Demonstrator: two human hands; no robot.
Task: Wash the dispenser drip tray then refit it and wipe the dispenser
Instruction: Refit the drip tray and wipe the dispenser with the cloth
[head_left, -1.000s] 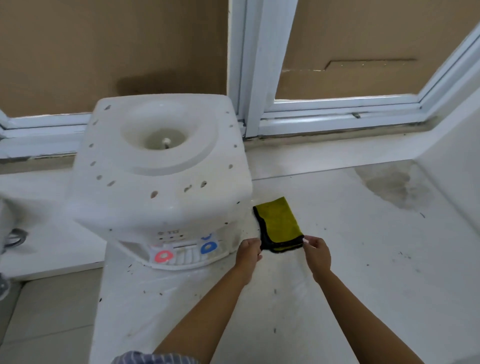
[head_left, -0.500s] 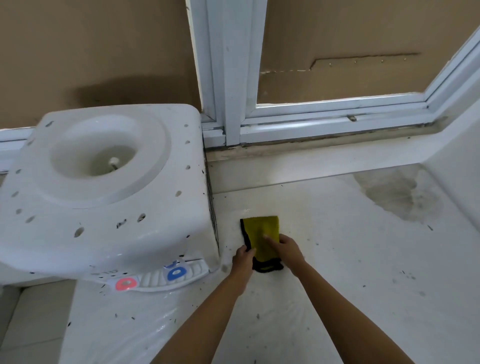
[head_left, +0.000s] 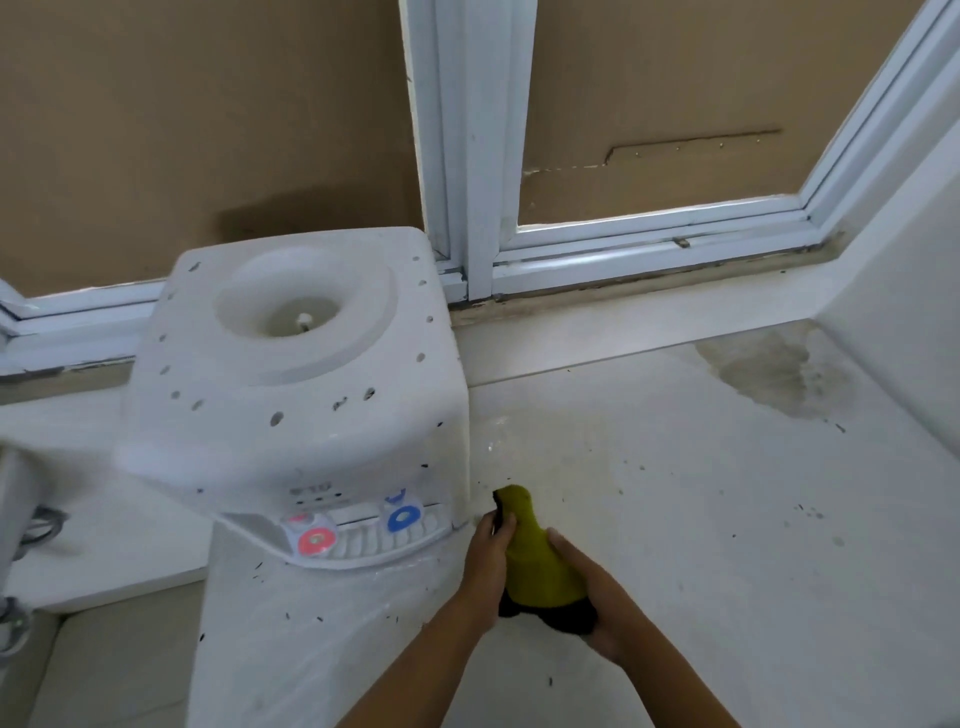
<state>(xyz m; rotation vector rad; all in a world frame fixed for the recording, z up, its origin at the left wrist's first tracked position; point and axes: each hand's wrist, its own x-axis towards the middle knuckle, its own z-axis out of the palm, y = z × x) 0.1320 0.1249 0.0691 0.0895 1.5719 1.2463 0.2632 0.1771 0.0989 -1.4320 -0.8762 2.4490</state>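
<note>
I see the yellow-green cloth (head_left: 535, 561) lifted between both hands, just right of the dispenser (head_left: 296, 374) front corner. My left hand (head_left: 485, 566) lies against the cloth's left edge, its fingers (head_left: 501, 525) curled round the narrow upper part. My right hand (head_left: 592, 603) cups the wider lower part from the right and beneath, thumb laid along the cloth's side. So both hands grip the cloth. The cloth is bunched into a cone: a narrow rounded tip points away from me, the base flares toward my wrists. Its face looks like soft, matte microfibre; a black trim shows at the tip's left edge and along the bottom hem.

The dispenser is white moulded plastic, boxy with rounded corners, and stands on the desk (head_left: 675, 493). Its top has a round sunken bottle well and small holes dotted about the rim. At the front I see a red tap (head_left: 316, 539) and a blue tap (head_left: 404, 518) above the ribbed white drip tray (head_left: 374, 545), which sits seated in the base. The desk is pale and smooth, flecked with dark specks, with a grey stain (head_left: 769, 374) at the far right. A white window frame (head_left: 467, 156) stands behind.
</note>
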